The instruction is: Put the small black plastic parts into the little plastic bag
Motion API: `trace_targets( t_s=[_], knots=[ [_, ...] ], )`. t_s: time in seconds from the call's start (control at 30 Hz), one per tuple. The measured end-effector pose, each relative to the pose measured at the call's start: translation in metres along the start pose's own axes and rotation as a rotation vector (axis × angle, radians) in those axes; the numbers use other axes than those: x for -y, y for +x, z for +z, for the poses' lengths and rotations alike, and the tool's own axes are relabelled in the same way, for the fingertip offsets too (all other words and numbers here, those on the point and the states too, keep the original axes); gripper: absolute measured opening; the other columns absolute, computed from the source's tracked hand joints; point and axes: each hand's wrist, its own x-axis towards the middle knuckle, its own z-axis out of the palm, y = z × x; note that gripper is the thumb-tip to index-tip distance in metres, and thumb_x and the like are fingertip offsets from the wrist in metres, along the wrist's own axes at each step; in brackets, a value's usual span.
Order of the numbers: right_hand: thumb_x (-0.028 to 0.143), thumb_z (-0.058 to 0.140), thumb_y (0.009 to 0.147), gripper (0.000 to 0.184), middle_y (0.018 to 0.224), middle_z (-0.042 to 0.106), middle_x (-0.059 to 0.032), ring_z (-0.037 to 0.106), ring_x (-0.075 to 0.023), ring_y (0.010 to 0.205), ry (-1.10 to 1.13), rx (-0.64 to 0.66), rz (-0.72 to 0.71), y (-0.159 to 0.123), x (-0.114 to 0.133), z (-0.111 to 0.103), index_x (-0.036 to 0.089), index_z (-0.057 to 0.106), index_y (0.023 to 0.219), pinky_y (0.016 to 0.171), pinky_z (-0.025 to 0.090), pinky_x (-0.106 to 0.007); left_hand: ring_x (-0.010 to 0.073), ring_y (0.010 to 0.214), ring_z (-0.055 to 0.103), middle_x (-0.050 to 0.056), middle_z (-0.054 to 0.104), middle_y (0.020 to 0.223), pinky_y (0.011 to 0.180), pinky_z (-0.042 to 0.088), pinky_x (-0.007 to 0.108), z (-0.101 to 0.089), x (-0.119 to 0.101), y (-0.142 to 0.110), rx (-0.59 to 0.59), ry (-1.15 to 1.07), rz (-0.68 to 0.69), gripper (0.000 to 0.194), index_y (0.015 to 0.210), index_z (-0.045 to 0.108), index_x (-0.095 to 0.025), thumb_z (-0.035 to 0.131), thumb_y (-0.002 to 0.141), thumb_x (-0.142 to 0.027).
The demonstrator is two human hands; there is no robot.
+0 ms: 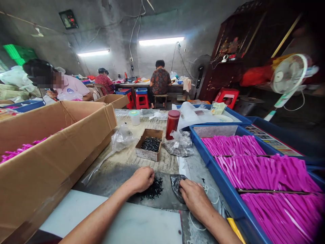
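Observation:
My left hand (142, 179) is closed, fingertips together, at the left edge of a loose pile of small black parts (155, 188). Whatever its fingers hold is hidden behind the hand. Across the pile, my right hand (196, 196) reaches with curled fingers into a small dark pouch or dish (175, 181) with greyish contents. Its fingertips are partly hidden there, so what they pinch cannot be seen. Both hands work over a dark mat (119, 178). Beyond them stands a small cardboard box (148, 156) filled with tiny black and silvery pieces.
A blue crate (214, 169) of magenta plastic strips borders the right; a large carton (58, 149) borders the left. Farther back are a red canister (173, 123), a bag of metal bits (180, 145) and a lidded tub (134, 118). A yellow-handled tool (235, 230) lies near my right forearm.

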Motion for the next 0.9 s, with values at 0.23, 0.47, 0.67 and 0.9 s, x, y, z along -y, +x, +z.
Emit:
trace_targets(
  t_s=[0.23, 0.47, 0.67, 0.9],
  knots=[
    [0.013, 0.040, 0.077, 0.017, 0.073, 0.061, -0.0042, 0.057, -0.0179, 0.071, -0.005, -0.028, -0.009, -0.0002, -0.0038, 0.0032, 0.018, 0.056, 0.074, 0.062, 0.034, -0.026, 0.0166, 0.072, 0.052, 0.004, 0.060, 0.077, 0.064, 0.038, 0.024, -0.0012, -0.0003, 0.0019, -0.025, -0.034, -0.006, 0.020, 0.080, 0.056, -0.017, 0.043, 0.067, -0.013],
    [0.012, 0.041, 0.076, 0.017, 0.071, 0.062, -0.0037, 0.057, -0.0185, 0.069, -0.059, -0.048, -0.003, 0.0020, -0.0008, 0.0040, 0.019, 0.056, 0.073, 0.059, 0.032, -0.026, 0.0180, 0.075, 0.053, 0.003, 0.060, 0.077, 0.063, 0.037, 0.023, 0.0001, -0.0007, 0.0053, 0.014, -0.006, 0.011, 0.018, 0.076, 0.057, -0.019, 0.045, 0.065, -0.011],
    [0.013, 0.040, 0.079, 0.018, 0.072, 0.062, -0.0024, 0.057, -0.0170, 0.069, -0.109, -0.045, -0.001, 0.0035, 0.0005, 0.0041, 0.020, 0.056, 0.073, 0.059, 0.031, -0.026, 0.0167, 0.069, 0.051, 0.003, 0.057, 0.073, 0.060, 0.036, 0.023, 0.0038, -0.0003, 0.0053, -0.006, 0.002, 0.027, 0.018, 0.071, 0.054, -0.017, 0.040, 0.065, -0.008],
    [0.009, 0.039, 0.078, 0.019, 0.072, 0.062, -0.0033, 0.057, -0.0179, 0.070, -0.110, -0.061, -0.030, 0.0008, -0.0004, 0.0043, 0.018, 0.054, 0.072, 0.060, 0.031, -0.027, 0.0121, 0.062, 0.045, -0.001, 0.052, 0.066, 0.057, 0.034, 0.020, -0.0027, 0.0023, -0.0033, -0.074, -0.138, 0.074, 0.014, 0.069, 0.050, -0.017, 0.037, 0.067, -0.010]
  ],
)
